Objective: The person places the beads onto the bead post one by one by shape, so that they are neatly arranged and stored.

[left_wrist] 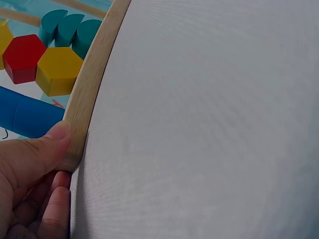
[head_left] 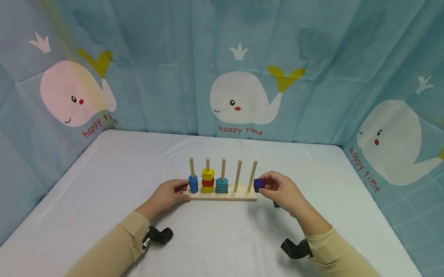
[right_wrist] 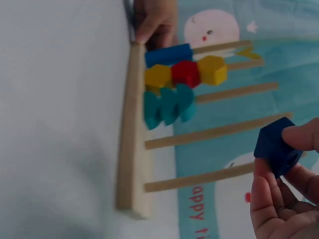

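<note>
A wooden peg stand [head_left: 223, 198] with several upright pegs stands on the white table. My left hand [head_left: 167, 195] grips its left end; in the left wrist view the thumb [left_wrist: 55, 139] presses on the base edge. Beside that hand, a blue cylinder stack [head_left: 193, 184] sits on the leftmost peg. The second peg carries yellow and red hexagonal beads [head_left: 208, 181], the third teal half-round beads [head_left: 221, 185]. The two right pegs are bare. My right hand [head_left: 285, 192] pinches a dark blue-purple cube bead [right_wrist: 274, 144] beside the rightmost peg; a hole shows in one face.
A small dark block [head_left: 276, 204] lies on the table, partly hidden under the right hand. Black wrist mounts [head_left: 295, 249] stick out from both sleeves. A blue curtain [head_left: 163, 95] with whale prints stands behind the table and along its sides.
</note>
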A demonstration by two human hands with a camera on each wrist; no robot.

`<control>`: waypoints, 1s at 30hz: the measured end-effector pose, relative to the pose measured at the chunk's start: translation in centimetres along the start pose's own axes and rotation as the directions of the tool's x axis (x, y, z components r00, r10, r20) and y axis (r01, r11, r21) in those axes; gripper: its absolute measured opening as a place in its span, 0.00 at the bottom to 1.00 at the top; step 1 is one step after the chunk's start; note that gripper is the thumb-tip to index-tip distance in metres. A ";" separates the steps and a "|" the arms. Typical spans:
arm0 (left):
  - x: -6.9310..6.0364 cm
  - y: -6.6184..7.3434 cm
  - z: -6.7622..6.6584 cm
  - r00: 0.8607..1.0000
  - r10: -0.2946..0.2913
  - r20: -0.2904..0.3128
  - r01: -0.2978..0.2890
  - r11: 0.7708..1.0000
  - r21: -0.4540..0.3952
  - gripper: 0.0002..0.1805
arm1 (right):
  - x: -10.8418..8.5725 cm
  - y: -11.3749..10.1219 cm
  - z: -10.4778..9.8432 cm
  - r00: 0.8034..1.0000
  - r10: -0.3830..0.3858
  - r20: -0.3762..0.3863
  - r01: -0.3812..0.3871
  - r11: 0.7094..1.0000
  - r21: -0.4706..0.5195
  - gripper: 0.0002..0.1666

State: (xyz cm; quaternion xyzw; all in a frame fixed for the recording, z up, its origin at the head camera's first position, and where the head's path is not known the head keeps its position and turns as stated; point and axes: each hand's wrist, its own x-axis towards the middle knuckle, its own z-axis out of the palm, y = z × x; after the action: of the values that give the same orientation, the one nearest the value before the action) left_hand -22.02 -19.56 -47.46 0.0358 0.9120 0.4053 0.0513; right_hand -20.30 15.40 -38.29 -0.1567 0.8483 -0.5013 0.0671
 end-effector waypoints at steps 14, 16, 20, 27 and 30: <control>0.0 0.1 -0.1 1.000 -0.005 0.002 0.005 1.000 0.001 0.31 | 2.9 -6.4 0.7 0.987 -0.147 -0.060 0.148 0.989 0.020 0.14; 0.1 0.0 -0.1 1.000 -0.007 0.002 0.007 1.000 -0.009 0.31 | 3.5 -6.7 1.3 0.984 -0.162 -0.067 0.163 0.987 -0.001 0.14; 0.2 0.0 -0.1 1.000 -0.015 0.004 0.015 1.000 -0.017 0.32 | 4.4 -7.1 2.3 0.976 -0.196 -0.092 0.194 0.981 -0.027 0.14; 0.2 -0.1 -0.1 1.000 -0.012 0.006 0.012 1.000 -0.018 0.32 | 5.5 -7.1 3.8 0.964 -0.230 -0.133 0.223 0.972 -0.069 0.16; 0.1 -0.1 -0.1 1.000 -0.007 0.007 0.007 1.000 -0.022 0.32 | 5.8 -7.2 4.1 0.965 -0.219 -0.143 0.212 0.975 -0.066 0.16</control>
State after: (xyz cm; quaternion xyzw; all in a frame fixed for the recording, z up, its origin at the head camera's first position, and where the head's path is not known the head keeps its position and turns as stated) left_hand -22.14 -19.70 -47.45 0.0335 0.9075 0.4149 0.0565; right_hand -23.19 6.88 -33.74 -0.2116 0.8411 -0.4947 -0.0553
